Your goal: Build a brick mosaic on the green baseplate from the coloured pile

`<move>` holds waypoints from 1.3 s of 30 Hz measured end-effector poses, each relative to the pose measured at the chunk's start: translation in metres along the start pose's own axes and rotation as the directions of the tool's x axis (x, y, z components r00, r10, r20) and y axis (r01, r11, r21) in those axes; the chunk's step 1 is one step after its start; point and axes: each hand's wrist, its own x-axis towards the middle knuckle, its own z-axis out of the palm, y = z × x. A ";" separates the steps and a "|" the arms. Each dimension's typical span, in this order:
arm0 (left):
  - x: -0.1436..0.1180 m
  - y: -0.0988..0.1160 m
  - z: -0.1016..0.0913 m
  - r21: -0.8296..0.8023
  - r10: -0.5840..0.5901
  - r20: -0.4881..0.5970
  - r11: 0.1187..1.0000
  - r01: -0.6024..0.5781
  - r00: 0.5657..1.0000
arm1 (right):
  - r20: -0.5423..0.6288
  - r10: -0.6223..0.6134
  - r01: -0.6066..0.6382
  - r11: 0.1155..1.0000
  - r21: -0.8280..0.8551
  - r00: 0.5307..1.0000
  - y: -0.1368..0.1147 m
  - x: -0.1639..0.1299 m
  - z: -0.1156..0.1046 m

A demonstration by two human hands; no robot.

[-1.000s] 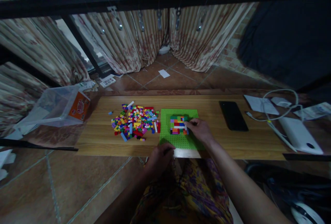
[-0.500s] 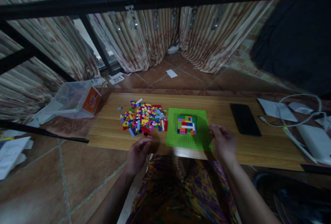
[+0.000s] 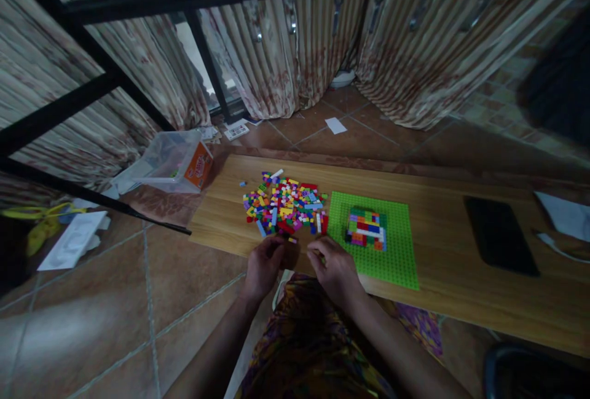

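A heap of small coloured bricks (image 3: 286, 205) lies on a low wooden board (image 3: 442, 233). To its right sits a green baseplate (image 3: 391, 257) carrying a small multicoloured brick block (image 3: 366, 229). My left hand (image 3: 263, 267) rests at the board's near edge just below the heap, fingers curled. My right hand (image 3: 334, 270) is beside it, between the heap and the baseplate's near left corner, fingers bent down at the board. Whether either hand holds a brick is too dark to tell.
A clear plastic tub with an orange label (image 3: 177, 162) lies tipped on the tiled floor at the board's left end. A black phone (image 3: 500, 236) rests on the board to the right. Black metal bars (image 3: 92, 94) and curtains stand behind. Paper lies on the floor at left.
My view has swung left. My right hand has left the baseplate's right side and come across to the near edge beside my left hand, below the heap.
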 end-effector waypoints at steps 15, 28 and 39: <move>0.000 0.000 0.002 -0.045 -0.005 0.024 0.999 0.006 1.000 | 0.030 -0.053 0.060 0.956 -0.287 0.998 -0.010 0.027 0.034; -0.012 0.020 0.014 -0.169 -0.129 0.362 0.965 0.201 0.923 | -0.033 0.008 -0.002 0.983 0.182 0.999 -0.018 -0.007 0.005; -0.027 0.022 0.026 -0.267 -0.204 0.588 0.865 0.425 0.783 | 0.070 0.224 -0.230 0.850 0.475 0.972 -0.013 -0.035 -0.021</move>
